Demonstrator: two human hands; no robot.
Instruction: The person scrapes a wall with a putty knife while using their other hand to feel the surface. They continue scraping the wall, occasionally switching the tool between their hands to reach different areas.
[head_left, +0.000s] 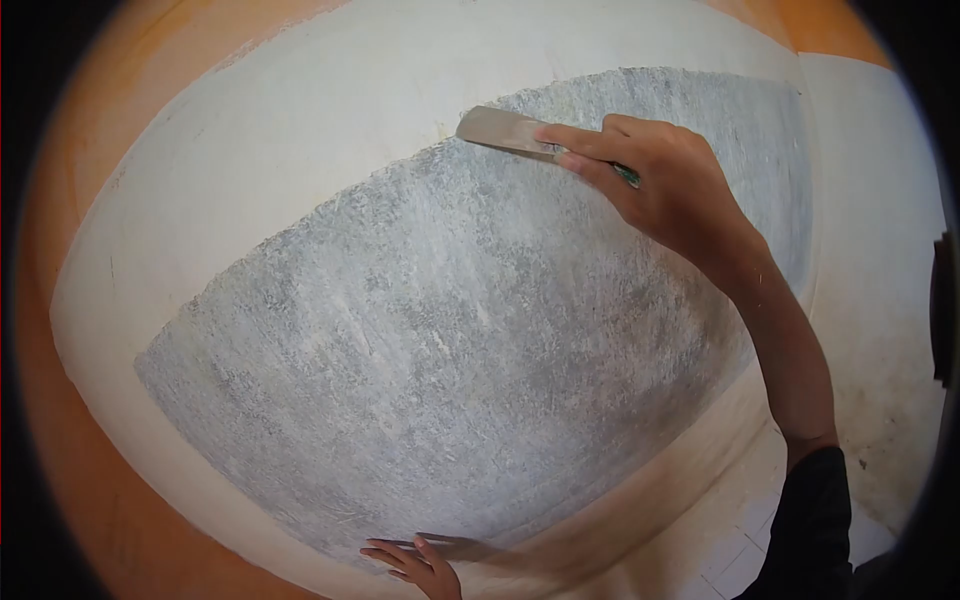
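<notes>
Far left: orange paint (45,300) along the curved outer margin, running up and over the top corner. Inside it, a broad white band of wall (110,310), faint marks and thin scratches on it. Within the white, a large grey patch (430,320), rough and mottled, streaked paler in places; its left end comes to a point, its upper edge arcs up to the right, slightly ragged.

Bottom, left of centre: left hand (425,572), bare, fingers extended and somewhat spread, nothing seen in it. It lies at the grey patch's lower edge; whether the fingertips press the wall, cannot tell. Dark shadow streak just to its right.

Upper middle: scraper (500,130), wide flat blade pointing left, its end at the upper grey-white border. Right hand (670,165) closed round the scraper, thumb and fingers toward the blade, a bit of green handle showing below the fingers. Forearm drops to a black sleeve (810,520), lower right.

Beyond: pale adjoining wall (870,200), smudged lower down; light floor tiles (735,560) below; dark object (942,310) at far right edge, unidentifiable.
</notes>
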